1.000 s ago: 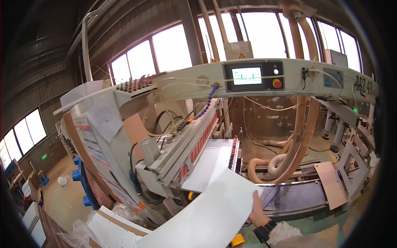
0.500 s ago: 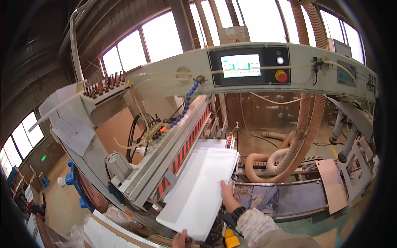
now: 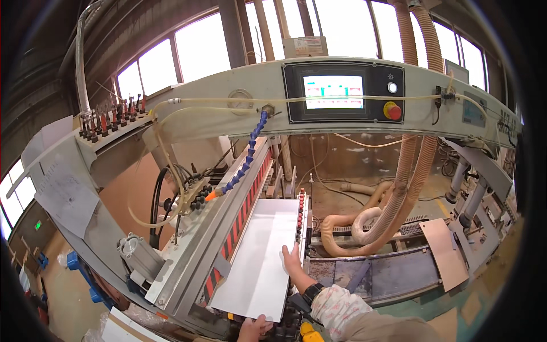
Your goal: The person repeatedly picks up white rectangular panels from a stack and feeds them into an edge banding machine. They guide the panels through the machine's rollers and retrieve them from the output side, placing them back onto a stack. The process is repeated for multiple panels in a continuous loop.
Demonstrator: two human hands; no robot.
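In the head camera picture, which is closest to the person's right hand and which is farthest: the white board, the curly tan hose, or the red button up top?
From the right hand:
1. White board: touching it, the hand lies on its right edge.
2. Tan hose: to the right, coiled low on the machine bed.
3. Red button: farthest, high up on the control panel beside the screen.

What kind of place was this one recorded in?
Most likely a woodworking or furniture factory floor. The hands feed a white panel into a large industrial machine with a control screen, and ribbed dust-extraction hoses run down beside it.
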